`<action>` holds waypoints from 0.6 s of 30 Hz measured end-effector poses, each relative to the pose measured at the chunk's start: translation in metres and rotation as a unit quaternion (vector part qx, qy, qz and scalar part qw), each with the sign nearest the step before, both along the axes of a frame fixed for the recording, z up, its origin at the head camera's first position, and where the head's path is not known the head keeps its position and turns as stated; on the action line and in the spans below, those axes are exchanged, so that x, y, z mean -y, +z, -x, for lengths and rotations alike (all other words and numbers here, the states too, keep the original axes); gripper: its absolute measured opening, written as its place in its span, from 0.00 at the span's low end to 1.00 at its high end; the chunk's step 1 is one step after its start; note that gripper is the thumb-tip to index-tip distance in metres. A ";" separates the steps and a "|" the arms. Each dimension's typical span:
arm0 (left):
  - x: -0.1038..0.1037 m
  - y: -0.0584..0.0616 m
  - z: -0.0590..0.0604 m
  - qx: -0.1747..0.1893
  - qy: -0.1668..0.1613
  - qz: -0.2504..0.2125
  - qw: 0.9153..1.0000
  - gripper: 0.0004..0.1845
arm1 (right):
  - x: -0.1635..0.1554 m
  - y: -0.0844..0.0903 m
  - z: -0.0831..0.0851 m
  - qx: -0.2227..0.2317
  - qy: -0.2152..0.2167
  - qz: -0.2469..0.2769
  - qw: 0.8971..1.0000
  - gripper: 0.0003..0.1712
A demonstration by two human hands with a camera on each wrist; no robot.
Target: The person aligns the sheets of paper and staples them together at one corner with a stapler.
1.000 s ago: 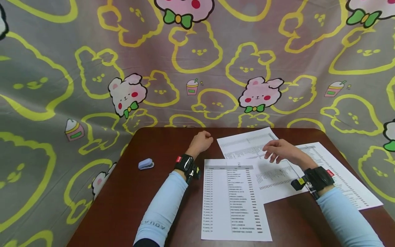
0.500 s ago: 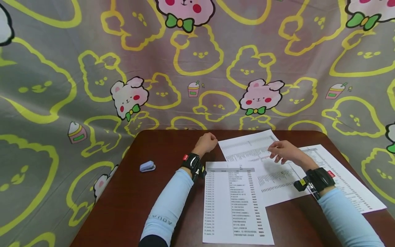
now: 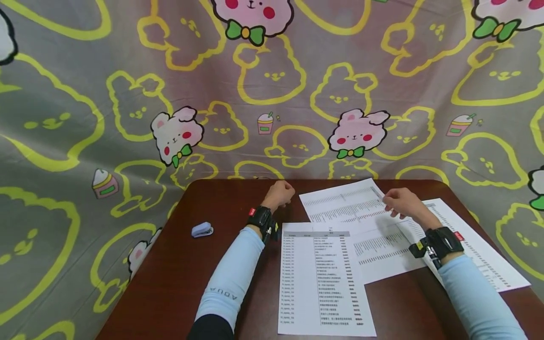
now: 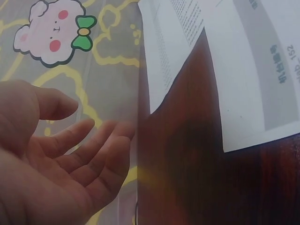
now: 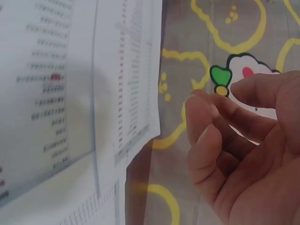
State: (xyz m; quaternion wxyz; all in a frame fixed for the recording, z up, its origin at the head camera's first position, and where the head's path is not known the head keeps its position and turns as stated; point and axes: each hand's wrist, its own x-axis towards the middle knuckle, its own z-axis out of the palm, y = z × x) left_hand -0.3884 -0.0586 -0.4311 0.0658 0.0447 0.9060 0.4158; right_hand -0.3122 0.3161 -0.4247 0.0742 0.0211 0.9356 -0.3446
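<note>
While the nearest printed sheet (image 3: 325,278) lies flat on the brown table (image 3: 170,278) between my forearms, my left hand (image 3: 278,194) rests beyond it, fingers loosely curled, holding nothing. My right hand (image 3: 401,203), fingers loosely bent and empty, hovers at the far sheet (image 3: 340,203); a stapler (image 3: 201,230) sits well left.

Surface (image 3: 178,283): near sheet (image 3: 323,278) at centre; stapler (image 3: 201,229) well left of it; far sheet (image 3: 340,200) behind it, overlapped by middle sheet (image 3: 382,250); right sheet (image 3: 480,255) farthest right; curtain (image 3: 127,94) behind.
</note>
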 end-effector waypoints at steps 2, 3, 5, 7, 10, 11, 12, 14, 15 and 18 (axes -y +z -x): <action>-0.002 -0.002 0.005 0.003 0.001 0.009 1.000 0.13 | -0.004 -0.001 0.000 0.001 -0.007 -0.011 1.000 0.23; -0.003 -0.002 0.006 0.003 0.001 0.014 1.000 0.13 | -0.005 -0.002 0.000 0.000 -0.009 -0.016 1.000 0.23; -0.005 -0.004 0.008 0.004 0.001 0.022 1.000 0.12 | -0.009 -0.004 0.000 0.001 -0.011 -0.027 1.000 0.23; -0.007 -0.004 0.009 0.009 0.000 0.023 1.000 0.12 | -0.014 -0.007 0.001 0.001 -0.014 -0.035 0.999 0.22; -0.009 -0.005 0.012 0.019 -0.001 0.021 1.000 0.13 | -0.019 -0.010 0.002 0.005 -0.020 -0.040 0.999 0.22; -0.010 -0.005 0.013 0.022 -0.002 0.022 1.000 0.13 | -0.020 -0.010 0.003 0.006 -0.022 -0.042 0.999 0.22; -0.010 -0.005 0.014 0.023 -0.002 0.021 1.000 0.13 | -0.022 -0.010 0.003 0.007 -0.025 -0.045 0.999 0.21; -0.011 -0.006 0.017 0.022 -0.006 0.024 0.999 0.13 | -0.024 -0.011 0.003 0.010 -0.034 -0.048 0.998 0.21; -0.012 -0.006 0.018 0.021 -0.008 0.025 0.999 0.13 | -0.025 -0.012 0.003 0.012 -0.038 -0.051 0.998 0.21; -0.012 -0.006 0.021 0.018 -0.017 0.029 0.999 0.13 | -0.029 -0.015 0.003 0.020 -0.049 -0.060 0.997 0.21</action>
